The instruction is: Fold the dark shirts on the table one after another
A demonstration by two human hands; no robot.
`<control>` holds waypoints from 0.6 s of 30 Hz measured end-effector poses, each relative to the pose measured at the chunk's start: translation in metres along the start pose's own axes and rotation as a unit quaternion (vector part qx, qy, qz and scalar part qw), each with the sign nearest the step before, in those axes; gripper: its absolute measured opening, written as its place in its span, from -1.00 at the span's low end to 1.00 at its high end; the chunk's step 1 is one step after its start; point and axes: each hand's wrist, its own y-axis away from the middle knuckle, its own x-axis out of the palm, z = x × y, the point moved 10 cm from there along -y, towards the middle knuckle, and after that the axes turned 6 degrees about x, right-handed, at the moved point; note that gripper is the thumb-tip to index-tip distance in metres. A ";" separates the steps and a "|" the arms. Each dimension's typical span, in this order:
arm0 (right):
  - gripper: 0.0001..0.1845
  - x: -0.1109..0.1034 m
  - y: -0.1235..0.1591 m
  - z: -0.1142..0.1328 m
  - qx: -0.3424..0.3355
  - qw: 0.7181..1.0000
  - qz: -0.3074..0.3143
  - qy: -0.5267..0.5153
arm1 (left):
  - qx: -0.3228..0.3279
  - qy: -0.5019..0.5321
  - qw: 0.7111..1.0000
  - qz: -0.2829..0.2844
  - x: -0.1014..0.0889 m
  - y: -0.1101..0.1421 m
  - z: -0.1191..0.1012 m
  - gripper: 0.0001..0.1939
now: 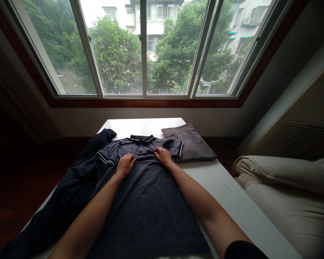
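A dark grey polo shirt [148,201] lies spread front side up, its collar at the far end and white stripes on collar and sleeve edges. My left hand [126,164] is on the left chest, fingers curled together on the cloth. On the other side of the button placket, my right hand [163,155] pinches the shirt with bent fingers; small wrinkles run from there. Both fingertips are partly hidden. Left of the shirt lies a crumpled dark navy garment [67,190]. A folded grey-brown cloth [190,142] sits past the right sleeve.
The white table [232,194] carries all the clothes. To its right stands a beige padded seat [288,201], with a vented panel [297,138] behind it. A wide window [144,50] with a dark red wooden frame is beyond the table's far edge.
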 end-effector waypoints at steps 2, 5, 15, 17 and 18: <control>-0.82 0.001 -0.001 0.000 -0.001 1.000 0.002 -0.001 | 0.006 0.003 1.000 -0.002 -0.001 0.000 0.000 -0.86; -0.83 0.002 -0.002 0.000 -0.003 1.000 0.002 -0.002 | 0.005 0.000 1.000 0.003 0.001 0.000 0.000 -0.86; -0.85 0.002 -0.001 -0.005 0.006 1.000 -0.009 -0.007 | -0.003 -0.031 0.999 0.010 0.004 -0.001 -0.001 -0.82; -0.85 0.003 -0.001 -0.005 0.004 1.000 -0.010 -0.008 | 0.001 -0.028 1.000 0.009 0.003 -0.001 -0.003 -0.83; -0.86 0.003 -0.002 -0.004 0.002 1.000 -0.012 -0.011 | 0.002 -0.027 1.000 0.009 0.002 0.000 -0.004 -0.84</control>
